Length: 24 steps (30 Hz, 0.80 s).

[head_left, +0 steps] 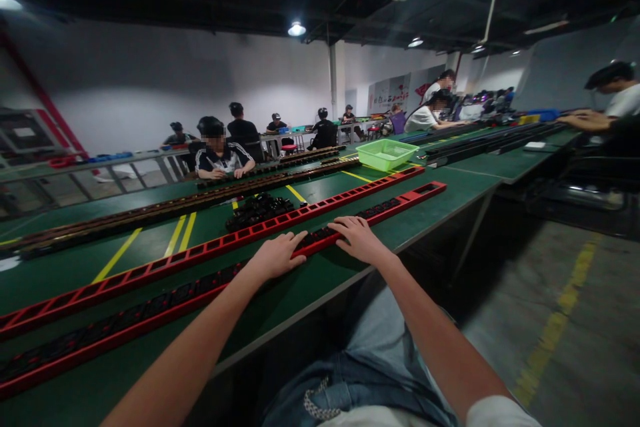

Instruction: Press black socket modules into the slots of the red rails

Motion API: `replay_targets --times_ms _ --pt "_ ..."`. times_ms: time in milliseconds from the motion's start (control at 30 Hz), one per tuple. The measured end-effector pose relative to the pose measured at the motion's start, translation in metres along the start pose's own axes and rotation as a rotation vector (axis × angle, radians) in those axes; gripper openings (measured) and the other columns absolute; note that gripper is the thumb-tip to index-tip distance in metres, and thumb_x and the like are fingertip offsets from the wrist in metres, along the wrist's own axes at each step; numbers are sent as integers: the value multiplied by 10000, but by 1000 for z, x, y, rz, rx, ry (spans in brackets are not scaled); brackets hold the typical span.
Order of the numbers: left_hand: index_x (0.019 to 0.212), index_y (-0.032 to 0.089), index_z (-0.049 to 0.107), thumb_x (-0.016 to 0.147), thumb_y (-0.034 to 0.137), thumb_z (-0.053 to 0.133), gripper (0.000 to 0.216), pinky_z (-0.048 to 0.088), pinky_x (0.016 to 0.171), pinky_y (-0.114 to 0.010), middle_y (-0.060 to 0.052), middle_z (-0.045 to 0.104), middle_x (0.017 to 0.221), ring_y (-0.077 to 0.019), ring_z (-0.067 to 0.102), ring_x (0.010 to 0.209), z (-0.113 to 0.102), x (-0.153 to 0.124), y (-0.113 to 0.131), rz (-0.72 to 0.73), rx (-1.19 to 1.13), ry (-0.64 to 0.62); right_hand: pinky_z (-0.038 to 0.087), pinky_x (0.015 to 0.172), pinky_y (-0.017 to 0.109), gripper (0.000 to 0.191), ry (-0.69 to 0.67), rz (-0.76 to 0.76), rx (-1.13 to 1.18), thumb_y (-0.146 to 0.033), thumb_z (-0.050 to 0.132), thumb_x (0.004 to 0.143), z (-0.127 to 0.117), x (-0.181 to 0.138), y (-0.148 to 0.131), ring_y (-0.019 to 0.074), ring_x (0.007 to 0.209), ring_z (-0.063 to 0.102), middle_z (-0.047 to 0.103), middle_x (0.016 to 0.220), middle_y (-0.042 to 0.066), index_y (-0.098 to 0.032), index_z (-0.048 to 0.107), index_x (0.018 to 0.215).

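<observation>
A long red strip (400, 201) with black inserts lies along the near edge of the green table (300, 293). My left hand (277, 255) rests palm down on it, fingers stretched out flat. My right hand (357, 238) lies on the same strip a little to the right, fingers flat and pressing on the black inserts. A second red strip (210, 248) with empty slots runs parallel just behind. A pile of loose black parts (257, 209) sits beyond it, in front of my hands.
A green plastic basket (385, 154) stands at the far right of the table. Dark strips (165, 207) lie farther back. Several people sit at tables behind and to the right. The table edge drops to grey floor (550, 320) at right.
</observation>
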<state>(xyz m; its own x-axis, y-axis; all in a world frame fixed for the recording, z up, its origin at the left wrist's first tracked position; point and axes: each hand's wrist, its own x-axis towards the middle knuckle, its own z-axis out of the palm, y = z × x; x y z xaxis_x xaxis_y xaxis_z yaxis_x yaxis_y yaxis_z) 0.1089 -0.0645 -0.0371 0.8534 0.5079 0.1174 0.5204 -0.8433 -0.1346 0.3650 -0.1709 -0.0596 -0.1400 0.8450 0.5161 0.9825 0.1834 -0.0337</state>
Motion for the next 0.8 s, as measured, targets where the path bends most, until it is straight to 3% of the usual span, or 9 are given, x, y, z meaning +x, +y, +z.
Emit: replay_targets --times_ms 133,433,633,800 --pt "1597 288 236 984 527 469 698 535 871 -377 -119 603 1320 -296 631 1157 -5 -2 0 -2 -21 -13 313 1125 496 426 -26 -19 -4 -248 553 964 -1 0 0 257 1344 460 558 1431 94 -284 592 1386" --pt "1397 252 423 974 465 508 482 536 889 -377 -93 617 1281 -276 634 1138 -7 -1 -1 39 -128 -6 307 1127 508 437 -50 -24 6 -237 554 963 -2 1 0 255 1355 453 543 1445 86 -318 594 1391" --pt "1454 254 386 981 466 503 532 540 890 -375 -102 610 1282 -278 625 1155 -7 -2 -1 48 -97 0 302 1131 511 441 -62 -14 7 -240 552 962 -3 1 -1 259 1356 451 541 1451 89 -320 595 1393" --pt "1589 281 210 994 451 491 679 544 892 -373 -115 575 1335 -280 601 1190 -6 -1 7 48 -43 33 306 1128 505 443 -67 -14 2 -245 547 962 -2 1 0 259 1357 448 546 1446 93 -316 592 1397"
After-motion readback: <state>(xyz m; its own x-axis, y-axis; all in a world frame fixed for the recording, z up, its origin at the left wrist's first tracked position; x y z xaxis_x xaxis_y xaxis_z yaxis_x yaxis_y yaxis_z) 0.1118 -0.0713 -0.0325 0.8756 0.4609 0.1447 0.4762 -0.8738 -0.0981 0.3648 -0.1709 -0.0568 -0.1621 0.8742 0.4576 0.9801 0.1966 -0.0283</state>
